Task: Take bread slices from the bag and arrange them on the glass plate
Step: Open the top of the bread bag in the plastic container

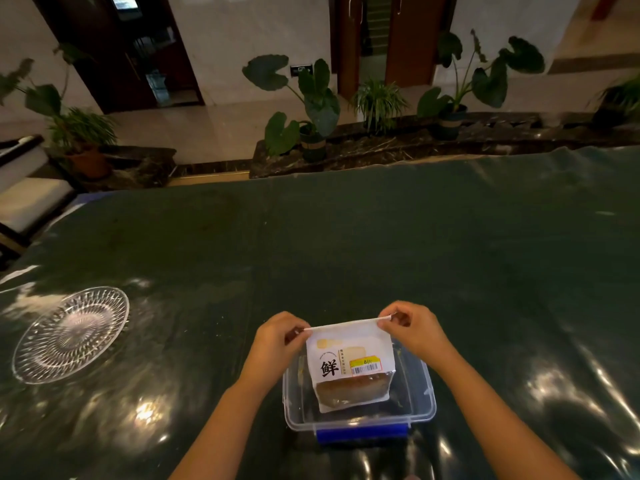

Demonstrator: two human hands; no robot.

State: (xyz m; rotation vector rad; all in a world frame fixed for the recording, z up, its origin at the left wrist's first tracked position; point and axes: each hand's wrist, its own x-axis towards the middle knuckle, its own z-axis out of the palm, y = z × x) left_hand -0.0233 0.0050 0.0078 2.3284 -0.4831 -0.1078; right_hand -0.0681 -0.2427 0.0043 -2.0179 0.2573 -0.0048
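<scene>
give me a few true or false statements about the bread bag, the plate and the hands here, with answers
1. Both hands pinch the top edge of the white bread bag, the left hand at one end and the right hand at the other. True.
2. Bread slices already lie on the round clear glass plate. False: the plate holds nothing.
3. The bag stands in a clear plastic container with a blue latch. True.
4. The glass plate sits to the person's right of the container. False: it is to the left, apart from it.
5. A brown loaf shows through the bag's clear lower window. True.
</scene>
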